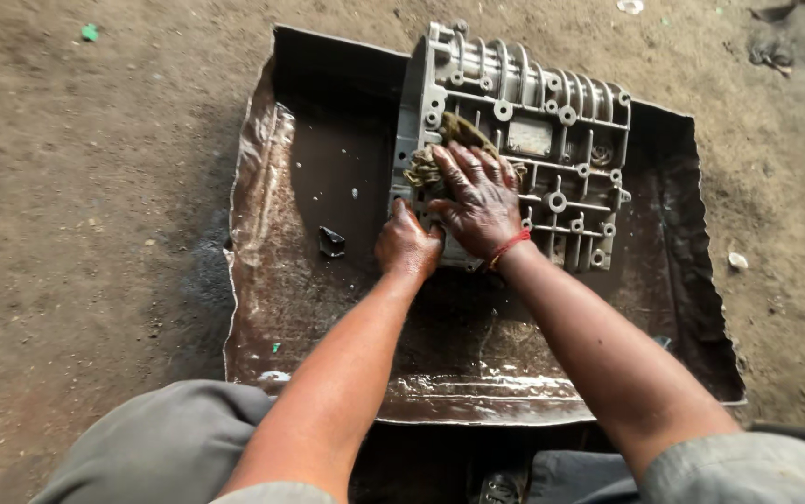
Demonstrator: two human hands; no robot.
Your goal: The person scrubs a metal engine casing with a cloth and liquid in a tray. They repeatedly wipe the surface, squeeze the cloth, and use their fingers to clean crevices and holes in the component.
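Bare dirt floor (94,187) carries an oily metal tray (272,308); inside, a ribbed grey casting (552,121). Right hand (479,201) presses a rag (440,149) flat-fingered; left hand (407,245) grips the casting's edge.

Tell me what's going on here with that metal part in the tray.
A person crouches over a dented, oily metal tray lying on a dirt floor. In the tray sits a grey cast-metal housing with ribs and bolt holes. The right hand presses a dirty wad of rag flat against the housing's face, while the left hand grips its lower left corner. Both hands are coated in dark oil. A small dark piece lies loose in the tray to the left.
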